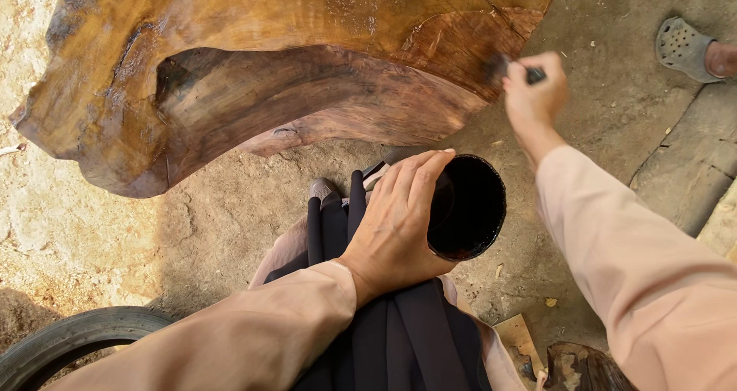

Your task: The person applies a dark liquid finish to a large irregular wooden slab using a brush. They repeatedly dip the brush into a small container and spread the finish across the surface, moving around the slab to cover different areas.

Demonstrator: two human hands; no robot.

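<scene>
A big glossy brown slab of carved wood (pixel 261 69) stands on the dirt floor in front of me. My left hand (pixel 399 222) is wrapped around a dark round container (pixel 472 207) with a black inside, held over my lap. My right hand (pixel 533 92) grips a dark-handled brush (pixel 530 73), blurred, with its tip against the slab's right edge. Both my sleeves are pale pink.
A black tyre (pixel 69 337) lies at the lower left. Another person's foot in a grey perforated clog (pixel 683 47) stands at the top right beside a stone step (pixel 691 168). Wood scraps (pixel 568 364) lie at the bottom right. The floor is sandy dirt.
</scene>
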